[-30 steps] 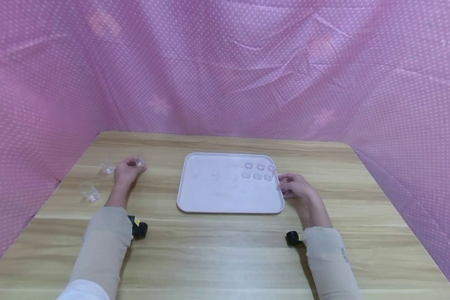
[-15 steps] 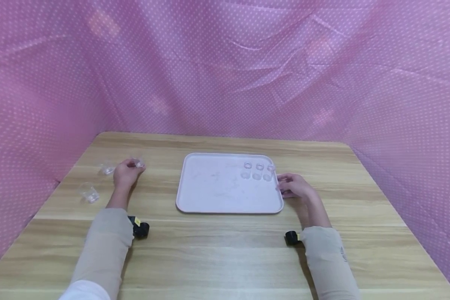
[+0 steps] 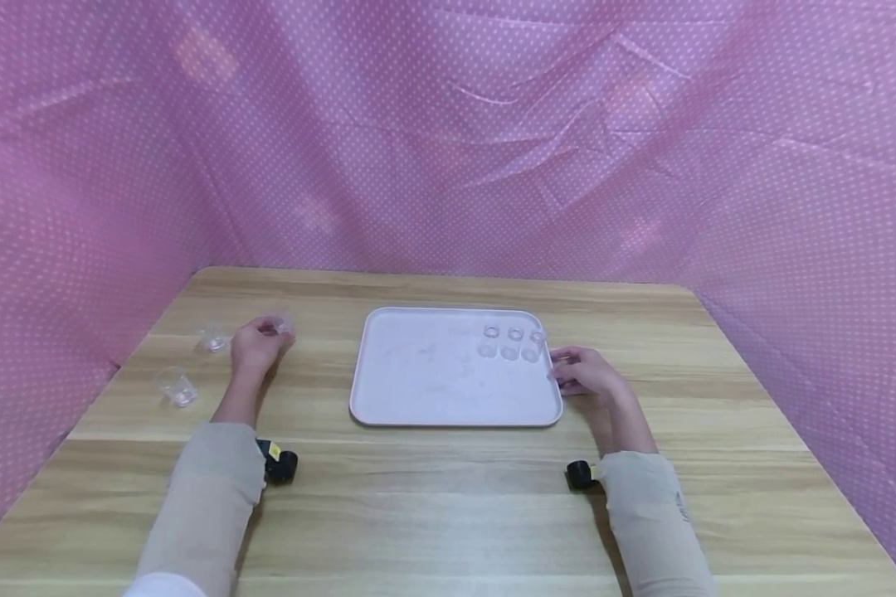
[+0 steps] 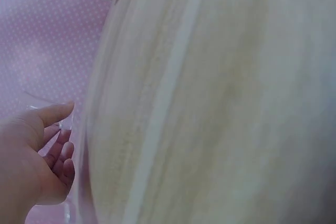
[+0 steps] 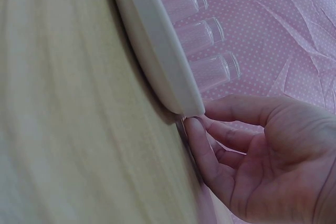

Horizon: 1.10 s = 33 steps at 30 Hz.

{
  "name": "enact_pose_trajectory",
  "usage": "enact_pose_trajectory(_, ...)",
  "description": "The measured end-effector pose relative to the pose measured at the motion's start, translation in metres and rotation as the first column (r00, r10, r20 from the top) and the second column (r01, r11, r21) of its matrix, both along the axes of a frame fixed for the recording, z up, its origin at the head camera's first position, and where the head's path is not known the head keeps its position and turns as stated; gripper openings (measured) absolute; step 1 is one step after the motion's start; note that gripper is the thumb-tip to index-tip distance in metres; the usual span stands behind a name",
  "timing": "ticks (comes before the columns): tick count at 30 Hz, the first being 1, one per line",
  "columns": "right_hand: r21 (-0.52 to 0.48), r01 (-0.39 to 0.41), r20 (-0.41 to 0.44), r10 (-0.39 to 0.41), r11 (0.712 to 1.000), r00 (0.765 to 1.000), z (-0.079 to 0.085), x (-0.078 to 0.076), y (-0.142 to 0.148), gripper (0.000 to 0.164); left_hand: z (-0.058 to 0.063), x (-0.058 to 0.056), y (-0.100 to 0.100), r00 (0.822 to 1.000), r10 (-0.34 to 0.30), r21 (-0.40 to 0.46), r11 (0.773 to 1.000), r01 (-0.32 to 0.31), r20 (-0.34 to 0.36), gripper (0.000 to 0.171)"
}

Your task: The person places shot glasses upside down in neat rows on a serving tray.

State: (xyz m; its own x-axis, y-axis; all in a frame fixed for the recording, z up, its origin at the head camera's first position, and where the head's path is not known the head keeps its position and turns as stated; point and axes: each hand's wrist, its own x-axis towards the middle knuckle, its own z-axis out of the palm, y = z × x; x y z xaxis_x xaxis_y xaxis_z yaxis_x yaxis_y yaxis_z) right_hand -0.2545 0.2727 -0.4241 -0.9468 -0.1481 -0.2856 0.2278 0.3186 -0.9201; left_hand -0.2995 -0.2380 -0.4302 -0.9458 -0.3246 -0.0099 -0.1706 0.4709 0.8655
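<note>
Tray on table, three glasses on its far-right corner, other glasses left

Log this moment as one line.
left hand: holds glass; right hand: holds tray; on tray: three glasses, one row; table's left side: two glasses

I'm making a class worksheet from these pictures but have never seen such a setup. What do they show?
No robot here: a person is working bare-handed. The wide picture comes from a camera on the head, looking forward and down; the close-ups come from small black cameras at the wrists. On the wooden table lies a pale tray; three clear glasses stand upside down near its far right corner. The right hand grips the tray's right edge. The left hand pinches another glass, and two more glasses are on the table farther left. Pink dotted cloth hangs behind.
</note>
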Motion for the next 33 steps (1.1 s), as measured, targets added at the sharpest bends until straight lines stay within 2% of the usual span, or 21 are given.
enact_pose_trajectory(8, 0.008, 0.014, 0.003, -0.014, 1.0, 1.0, 0.001, 0.0, 0.0, 0.048, 0.018, 0.002, 0.019, 0.997, -0.06, 0.013, 0.998, 0.06, -0.045, 0.039)
enact_pose_trajectory(13, 0.002, 0.011, 0.01, -0.011, 1.0, 1.0, 0.002, 0.0, -0.001, 0.046, 0.027, 0.0, 0.032, 0.992, -0.102, -0.048, 0.994, 0.098, -0.079, 0.034)
enact_pose_trajectory(20, -0.001, 0.011, 0.008, -0.011, 1.0, 1.0, 0.002, -0.001, -0.001, 0.045, 0.038, -0.003, 0.048, 0.972, -0.186, -0.166, 0.973, 0.162, -0.145, 0.033)
enact_pose_trajectory(27, -0.011, -0.004, 0.004, 0.004, 1.0, 1.0, 0.002, 0.0, -0.001, 0.047, 0.046, -0.004, 0.066, 0.957, -0.253, -0.196, 0.955, 0.223, -0.146, 0.038)
enact_pose_trajectory(33, -0.006, 0.014, 0.02, -0.014, 1.0, 1.0, -0.002, -0.002, 0.001, 0.048, 0.051, -0.002, 0.085, 0.944, -0.303, -0.201, 0.941, 0.273, -0.135, 0.038)
